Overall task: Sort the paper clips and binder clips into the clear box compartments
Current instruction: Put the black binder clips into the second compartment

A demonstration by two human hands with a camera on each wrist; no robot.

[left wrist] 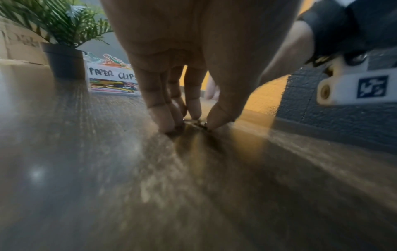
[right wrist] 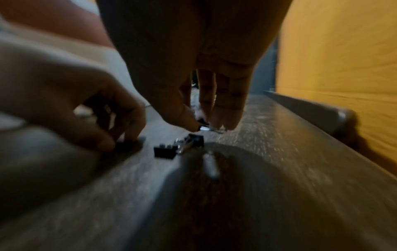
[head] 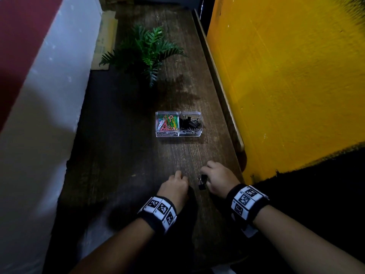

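The clear box [head: 178, 133] stands mid-table, with coloured paper clips [head: 167, 122] in its left compartment and black binder clips [head: 189, 122] in its right. My left hand [left wrist: 193, 123] has its fingertips down on the wood, pinching a thin, glinting paper clip [left wrist: 196, 122] that is mostly hidden. My right hand [right wrist: 204, 126] pinches a small black binder clip [right wrist: 201, 122] between thumb and fingers, just above the table. Two more black binder clips [right wrist: 164, 151] lie loose between the hands [head: 202, 181]. In the head view the left hand [head: 182, 176] and the right hand [head: 203, 173] are close together.
A potted fern [head: 146, 50] stands behind the box, and cardboard [head: 102, 40] leans at the far left. The narrow wooden table [head: 138, 155] has a raised rail [head: 221, 91] on the right, against a yellow wall [head: 286, 76]. White wall borders the left.
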